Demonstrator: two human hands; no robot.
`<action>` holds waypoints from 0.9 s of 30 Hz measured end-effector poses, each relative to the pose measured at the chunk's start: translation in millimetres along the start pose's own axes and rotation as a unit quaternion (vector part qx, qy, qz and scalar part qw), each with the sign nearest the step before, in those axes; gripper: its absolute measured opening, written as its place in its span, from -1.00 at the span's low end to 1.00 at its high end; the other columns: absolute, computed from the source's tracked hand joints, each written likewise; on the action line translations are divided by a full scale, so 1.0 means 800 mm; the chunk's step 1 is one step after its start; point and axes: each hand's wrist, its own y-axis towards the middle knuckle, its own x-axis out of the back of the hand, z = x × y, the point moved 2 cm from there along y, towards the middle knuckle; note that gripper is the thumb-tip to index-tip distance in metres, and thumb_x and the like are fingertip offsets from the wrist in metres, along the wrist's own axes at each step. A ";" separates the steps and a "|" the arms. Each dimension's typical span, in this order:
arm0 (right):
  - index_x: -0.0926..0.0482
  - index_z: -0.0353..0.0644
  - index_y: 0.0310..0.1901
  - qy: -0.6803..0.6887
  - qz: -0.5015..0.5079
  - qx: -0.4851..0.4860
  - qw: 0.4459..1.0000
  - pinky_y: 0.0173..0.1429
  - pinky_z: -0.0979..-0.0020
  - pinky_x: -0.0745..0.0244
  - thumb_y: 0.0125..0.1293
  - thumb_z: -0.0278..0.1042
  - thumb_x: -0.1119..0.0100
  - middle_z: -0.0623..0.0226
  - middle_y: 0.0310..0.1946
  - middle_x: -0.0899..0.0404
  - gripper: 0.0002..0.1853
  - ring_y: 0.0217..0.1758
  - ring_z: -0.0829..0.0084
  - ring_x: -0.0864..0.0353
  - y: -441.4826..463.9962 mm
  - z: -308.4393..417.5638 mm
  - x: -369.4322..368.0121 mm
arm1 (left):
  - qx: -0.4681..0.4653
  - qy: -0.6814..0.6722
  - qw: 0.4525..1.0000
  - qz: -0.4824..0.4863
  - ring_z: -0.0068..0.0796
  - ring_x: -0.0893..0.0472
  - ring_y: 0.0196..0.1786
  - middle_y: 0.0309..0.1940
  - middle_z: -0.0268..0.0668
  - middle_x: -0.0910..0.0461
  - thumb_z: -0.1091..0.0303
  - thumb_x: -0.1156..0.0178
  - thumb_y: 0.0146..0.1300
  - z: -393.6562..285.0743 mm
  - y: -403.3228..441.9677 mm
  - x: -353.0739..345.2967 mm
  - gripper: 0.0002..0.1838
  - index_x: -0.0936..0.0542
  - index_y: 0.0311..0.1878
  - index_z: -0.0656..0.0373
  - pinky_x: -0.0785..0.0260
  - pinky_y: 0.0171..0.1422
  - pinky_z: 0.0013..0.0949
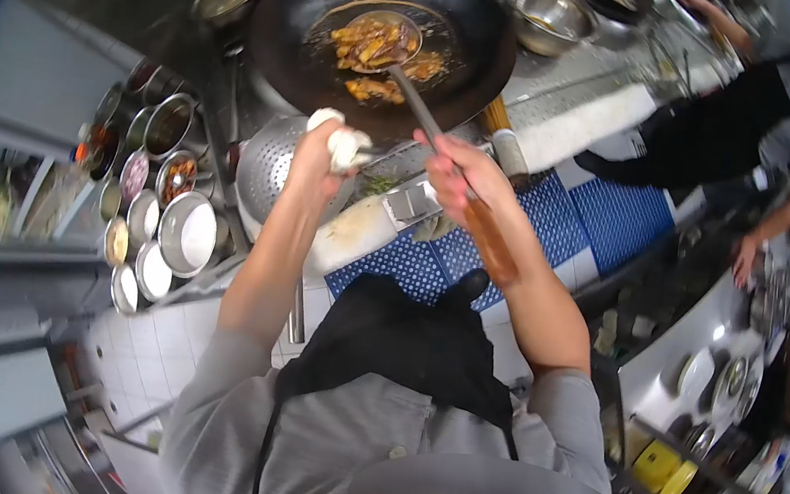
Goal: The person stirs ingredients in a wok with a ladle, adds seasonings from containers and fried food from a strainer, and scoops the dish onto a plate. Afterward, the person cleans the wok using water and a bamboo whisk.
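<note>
A large dark wok (285,60) holds brown sauce and pieces of browned food (373,90). My right hand (465,178) is closed around the long metal shaft of a ladle (416,100), its wooden handle (491,243) running back along my forearm. The ladle's bowl lies in the wok, full of the same food. At the wok's near edge, my left hand (320,156) is wrapped round a bunched white cloth (346,147). Below that hand sits a perforated metal strainer (265,168).
Metal containers of ingredients (187,234) stand at the left. Steel bowls (547,14) flank the wok. A bamboo brush (499,120) leans right of it. Blue mats (539,227) cover the floor. Two people work at the right, one in a black apron (725,127).
</note>
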 end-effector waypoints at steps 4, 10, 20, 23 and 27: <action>-0.41 -0.26 0.22 0.023 -0.003 0.069 0.997 -0.78 0.56 -0.19 0.50 -0.25 -0.08 0.49 -0.57 -0.33 -0.63 -0.71 0.67 -0.27 -0.127 -0.029 0.007 | 0.044 -0.046 0.998 0.024 -0.28 -0.68 -0.35 -0.39 -0.19 -0.64 0.32 -0.13 0.30 0.002 -0.054 -0.003 -0.90 -0.51 -0.16 0.08 -0.53 -0.48 -0.31; -0.46 -0.20 0.12 0.092 -0.071 0.177 0.977 -0.77 0.53 -0.20 0.49 -0.34 -0.08 0.46 -0.54 -0.34 -0.75 -0.72 0.66 -0.30 -0.261 -0.063 0.019 | 0.146 0.057 0.975 0.160 -0.31 -0.64 -0.42 -0.42 -0.23 -0.58 0.45 -0.12 0.11 0.037 -0.051 -0.050 -0.83 -0.46 -0.19 0.15 -0.52 -0.46 -0.34; -0.34 -0.25 0.33 0.181 -0.139 0.448 0.864 -0.78 0.56 -0.25 0.54 -0.40 0.07 0.42 -0.52 -0.35 -0.62 -0.73 0.66 -0.32 -0.447 -0.064 0.045 | 0.328 0.124 0.898 0.265 -0.35 -0.55 -0.63 -0.49 -0.18 -0.61 0.31 -0.13 0.17 0.225 -0.028 -0.267 -0.88 -0.50 -0.24 0.06 -0.34 -0.75 -0.40; -0.31 -0.28 0.35 0.186 -0.170 0.528 0.811 -0.78 0.57 -0.27 0.54 -0.40 0.09 0.42 -0.52 -0.35 -0.60 -0.73 0.68 -0.31 -0.508 -0.067 0.055 | 0.393 0.096 0.848 0.342 -0.40 -0.49 -0.67 -0.58 -0.29 -0.52 0.36 -0.11 0.15 0.280 -0.037 -0.324 -0.97 -0.47 -0.34 0.02 -0.29 -0.75 -0.43; -0.32 -0.25 0.34 0.161 -0.262 0.604 0.735 -0.78 0.57 -0.25 0.51 -0.39 0.03 0.44 -0.54 -0.34 -0.58 -0.74 0.67 -0.31 -0.570 -0.070 0.069 | 0.425 0.130 0.825 0.349 -0.44 -0.48 -0.68 -0.60 -0.32 -0.51 0.38 -0.12 0.13 0.319 -0.046 -0.370 -0.97 -0.47 -0.40 0.03 -0.28 -0.75 -0.42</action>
